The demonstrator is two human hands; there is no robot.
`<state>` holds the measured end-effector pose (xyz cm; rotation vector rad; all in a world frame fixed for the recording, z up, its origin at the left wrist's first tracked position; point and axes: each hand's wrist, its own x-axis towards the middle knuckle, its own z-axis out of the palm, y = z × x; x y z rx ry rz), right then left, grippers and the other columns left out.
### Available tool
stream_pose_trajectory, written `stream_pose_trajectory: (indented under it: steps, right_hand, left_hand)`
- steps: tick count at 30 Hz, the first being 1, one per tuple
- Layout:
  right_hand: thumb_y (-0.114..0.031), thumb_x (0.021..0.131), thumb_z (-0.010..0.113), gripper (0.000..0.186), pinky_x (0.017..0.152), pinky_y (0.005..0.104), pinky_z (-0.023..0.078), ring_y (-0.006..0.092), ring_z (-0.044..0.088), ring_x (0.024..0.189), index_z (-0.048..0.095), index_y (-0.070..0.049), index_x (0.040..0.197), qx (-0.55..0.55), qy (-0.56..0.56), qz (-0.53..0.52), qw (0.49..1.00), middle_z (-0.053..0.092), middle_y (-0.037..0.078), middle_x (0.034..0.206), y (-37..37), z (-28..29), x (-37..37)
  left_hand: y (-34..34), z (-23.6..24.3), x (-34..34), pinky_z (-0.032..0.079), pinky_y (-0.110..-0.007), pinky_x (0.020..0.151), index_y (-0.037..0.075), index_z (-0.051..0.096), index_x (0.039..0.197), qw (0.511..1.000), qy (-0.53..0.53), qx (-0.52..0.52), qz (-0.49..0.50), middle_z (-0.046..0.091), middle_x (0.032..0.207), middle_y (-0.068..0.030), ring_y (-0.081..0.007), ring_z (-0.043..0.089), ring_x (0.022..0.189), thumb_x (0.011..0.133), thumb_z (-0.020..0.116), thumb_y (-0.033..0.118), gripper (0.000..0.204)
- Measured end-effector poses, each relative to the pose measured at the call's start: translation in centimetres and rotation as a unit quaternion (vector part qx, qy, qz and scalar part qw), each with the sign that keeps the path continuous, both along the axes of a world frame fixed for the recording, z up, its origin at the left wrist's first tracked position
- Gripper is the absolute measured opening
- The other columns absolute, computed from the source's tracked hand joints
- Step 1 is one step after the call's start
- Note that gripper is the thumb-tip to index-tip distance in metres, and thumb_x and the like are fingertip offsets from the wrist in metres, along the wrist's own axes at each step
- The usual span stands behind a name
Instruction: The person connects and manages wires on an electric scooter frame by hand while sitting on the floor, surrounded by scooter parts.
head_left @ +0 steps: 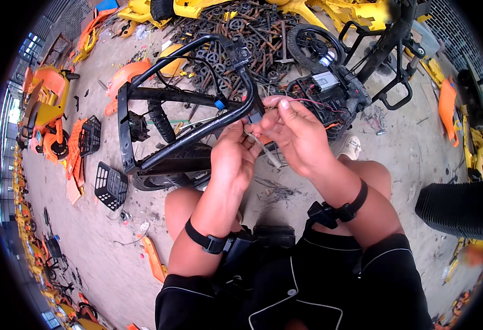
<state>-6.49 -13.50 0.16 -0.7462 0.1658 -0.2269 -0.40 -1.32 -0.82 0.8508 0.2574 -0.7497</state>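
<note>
A bike frame (192,137) is before you, left of your right hand (298,135). Behind it lies a heap of metal parts (241,47), with a wheel (314,46) to the right. Two crates (110,186) sit on the floor (115,258) left of the frame.

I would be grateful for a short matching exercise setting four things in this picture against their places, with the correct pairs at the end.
Things
1. Pale grey cable
2. Thin red wire
3. Two black plastic crates
4. Heap of dark metal parts

Places
A. Left of the black frame
B. Near the top of the picture
C. Slanting down just below where the hands meet
D. Running rightward from beside the right hand

Right pairs: 1-C, 2-D, 3-A, 4-B
</note>
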Motion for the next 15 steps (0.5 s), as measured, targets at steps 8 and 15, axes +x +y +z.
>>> stream_pose_trajectory:
  steps: [8,15]
  right_hand:
    - [-0.029,0.104,0.038,0.031,0.066,0.0301,0.041,0.0165,0.051,0.063,0.053,-0.002,0.101,0.032,-0.007,-0.04,0.999,0.05,0.004,0.063,1.3,0.4,1.1]
    - [-0.026,0.104,0.038,0.031,0.067,0.0306,0.04,0.0113,0.033,0.051,0.055,-0.001,0.095,-0.048,-0.026,-0.011,0.998,0.031,-0.002,0.054,1.8,-1.1,1.0]
  left_hand:
    - [-0.5,-2.9,2.2,0.049,-0.031,0.069,0.005,0.053,0.095,0.999,0.041,-0.022,-0.029,0.053,0.076,-0.0022,-0.0154,0.053,0.069,0.101,0.042,0.017,0.018]
    - [-1.4,-2.8,3.5,0.035,-0.023,0.042,0.003,0.055,0.085,0.999,0.038,-0.011,0.03,0.051,0.072,-0.0036,-0.0124,0.042,0.049,0.099,0.043,0.011,0.02]
